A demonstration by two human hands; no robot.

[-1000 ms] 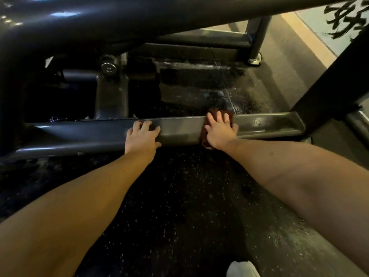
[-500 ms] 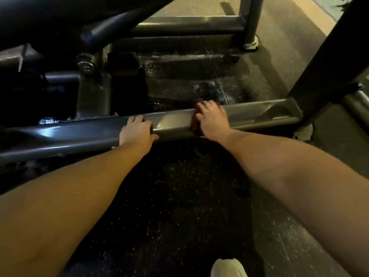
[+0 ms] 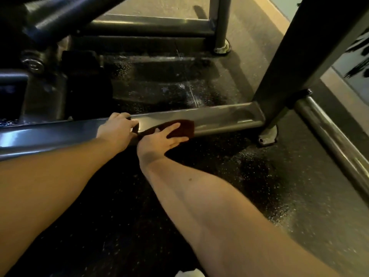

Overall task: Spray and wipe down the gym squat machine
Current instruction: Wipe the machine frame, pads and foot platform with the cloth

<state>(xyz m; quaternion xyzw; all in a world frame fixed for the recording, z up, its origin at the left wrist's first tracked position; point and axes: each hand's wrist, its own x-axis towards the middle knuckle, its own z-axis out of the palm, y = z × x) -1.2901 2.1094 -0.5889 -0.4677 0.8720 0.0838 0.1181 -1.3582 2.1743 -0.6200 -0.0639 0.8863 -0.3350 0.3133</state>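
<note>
The squat machine's low grey base rail point(image 3: 223, 118) runs across the floor from left to right. A dark brown cloth point(image 3: 184, 125) lies flat against the rail's near face. My right hand point(image 3: 161, 139) presses the cloth onto the rail with straight, spread fingers. My left hand point(image 3: 116, 129) sits just left of it, fingers curled over the rail's top edge. No spray bottle is in view.
A dark upright post point(image 3: 295, 62) rises from the rail's right end above a bolted foot plate point(image 3: 267, 135). A round steel tube point(image 3: 335, 138) runs along the right. Rear frame bars point(image 3: 151, 27) and a pivot bolt point(image 3: 33, 63) lie behind. The rubber floor point(image 3: 239, 176) is wet and speckled.
My right hand slid with the cloth from the rail's top down to its near face, fingers now pointing right. My left hand stayed gripping the rail. The view shifted closer and rightward.
</note>
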